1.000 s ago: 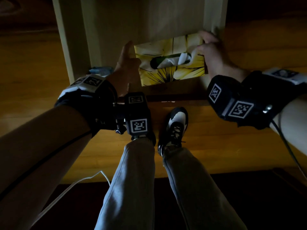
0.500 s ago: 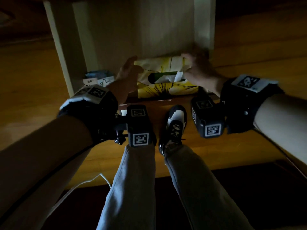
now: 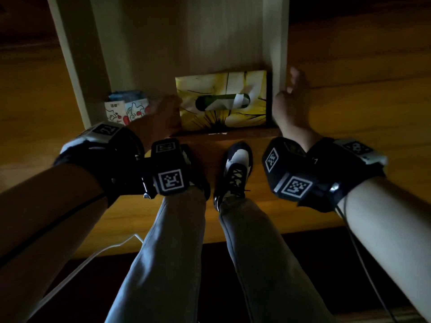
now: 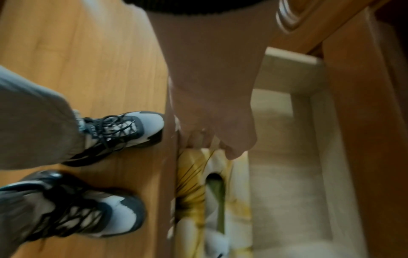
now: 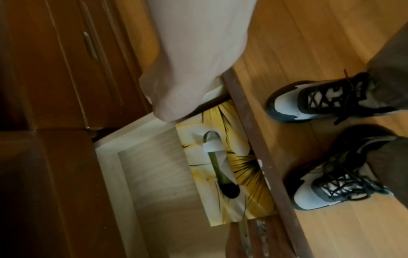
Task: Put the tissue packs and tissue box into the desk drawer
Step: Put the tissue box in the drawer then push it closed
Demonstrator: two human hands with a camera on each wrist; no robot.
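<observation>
Left hand [image 3: 163,115] down inside the open drawer [image 3: 70,57], fingertips [image 4: 194,141] curled against the left end of the tissue box [image 3: 224,101] where it meets the drawer front [image 3: 224,134]; contact plain in the left wrist view, though whether a true grasp or only a touch cannot be told through the blur. Right hand [image 3: 291,106] off the box, fingers loose and spread, holding nothing, raised beside the right drawer wall [image 3: 277,54] and just outside it.

Tissue box flat on the drawer floor, top face up, tucked into the front right corner, long side along the drawer front and right end close to the right wall. Yellow flower print across the top, dark oval slot in the middle, a white tissue [image 3: 235,101] poking out of it and folded over. Same box seen in the right wrist view [image 5: 223,167], tissue [image 5: 214,144] standing up out of the slot.

Tissue packs [image 3: 127,108] in the front left corner of the same drawer, white with red cartoon drawings and a blue top, just beside the left hand and apart from the box.

Further out: pale wood drawer floor bare toward the back, brown cabinet fronts with metal handles [image 5: 90,45], wooden floor [image 3: 349,113], and black-and-white sneakers [image 3: 235,171] below the drawer front.
</observation>
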